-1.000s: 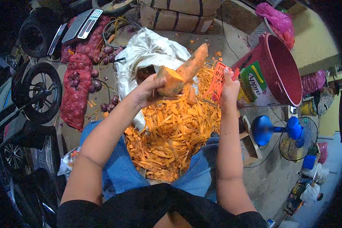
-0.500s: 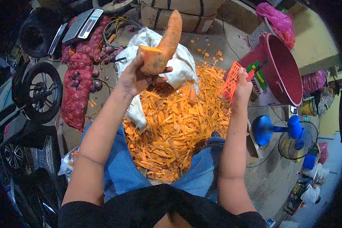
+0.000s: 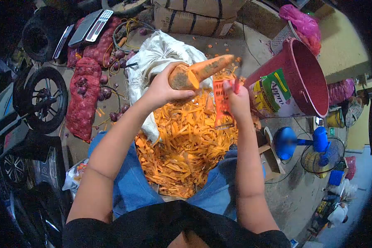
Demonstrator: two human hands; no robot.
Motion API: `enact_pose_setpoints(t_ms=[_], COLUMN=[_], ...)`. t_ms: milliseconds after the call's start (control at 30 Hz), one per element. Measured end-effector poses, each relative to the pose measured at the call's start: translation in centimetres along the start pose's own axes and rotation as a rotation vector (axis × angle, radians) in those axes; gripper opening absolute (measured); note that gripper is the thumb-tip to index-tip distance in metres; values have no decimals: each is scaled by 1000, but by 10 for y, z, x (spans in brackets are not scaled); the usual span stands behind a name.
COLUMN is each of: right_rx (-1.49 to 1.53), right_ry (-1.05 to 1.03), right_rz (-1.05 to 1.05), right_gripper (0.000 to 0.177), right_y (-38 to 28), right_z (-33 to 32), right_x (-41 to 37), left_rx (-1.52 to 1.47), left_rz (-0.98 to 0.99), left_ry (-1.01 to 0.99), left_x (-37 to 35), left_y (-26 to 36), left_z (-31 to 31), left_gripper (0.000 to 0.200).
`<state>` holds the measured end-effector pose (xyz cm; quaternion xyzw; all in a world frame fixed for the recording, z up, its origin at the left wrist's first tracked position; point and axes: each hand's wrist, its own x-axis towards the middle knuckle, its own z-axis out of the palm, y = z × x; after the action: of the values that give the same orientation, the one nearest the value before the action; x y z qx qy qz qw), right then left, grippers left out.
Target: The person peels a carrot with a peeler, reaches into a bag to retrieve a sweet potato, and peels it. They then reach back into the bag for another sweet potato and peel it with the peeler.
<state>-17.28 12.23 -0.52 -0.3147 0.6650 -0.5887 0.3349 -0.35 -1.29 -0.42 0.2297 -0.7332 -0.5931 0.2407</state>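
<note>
My left hand (image 3: 171,87) is wrapped round the thick end of a large forked carrot (image 3: 211,68). One prong is cut short and shows a bright orange face; the other points right, with dark patches on its skin. Close to the carrot's right side, my right hand (image 3: 239,99) grips an orange-red peeler (image 3: 222,103) with a perforated body. A red handle also shows in that fist, with a blurred, dark, blade-like shape above it. Below both hands lies a big heap of carrot peelings (image 3: 182,144) between my knees, partly against a white sack (image 3: 161,51).
A maroon bucket (image 3: 273,62) tilts at the right, near a blue fan (image 3: 322,151) and an open cardboard box (image 3: 270,161). Net bags of red onions (image 3: 83,111), a scale (image 3: 87,29) and a wheel (image 3: 45,101) are at left. Strapped cartons (image 3: 194,18) stand behind.
The carrot has turned from pointing upward to pointing right, and my left hand has shifted right and lower. My right hand has brought the peeler leftward, nearer the carrot.
</note>
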Motion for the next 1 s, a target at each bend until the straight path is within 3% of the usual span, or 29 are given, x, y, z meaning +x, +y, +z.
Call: enact_pose_setpoints(t_ms=[33,100,167,433,567,633,767,833,1000], right_rx=[-232,-289,-547,-706,-577,-439,-496,-363,-365], right_ry=[-43,-76,-120,-218,-203,-162,-143,-155,-173], right_rz=[-53,-69,-85,-46,-6,-98,-78,20,128], right_gripper=[18,21,20,18,21,21,21,22,23], right_y=[-8,-9,4,21,19,31,35,26,16], right_z=[6,11,14,30,35,37,38,41,45], right_x=[-5,-8,-7,-9,-12,-10,-9,-11,-15], left_rx=[8,15,174,166,202,238,406,453,531], left_rz=[29,57,155,255,350,387,482,536,693], left_ry=[13,28,92,42,-2,15,85,91,85], left_x=[1,2,2,-2,-4,-4,-10,-12,-12], left_y=[0,-2,-7,4,13,8,14,14,11], left_z=[-1,-2,0,7,10,12,16,17,18], left_gripper=[72,74,74,73,72,71,68,67,64])
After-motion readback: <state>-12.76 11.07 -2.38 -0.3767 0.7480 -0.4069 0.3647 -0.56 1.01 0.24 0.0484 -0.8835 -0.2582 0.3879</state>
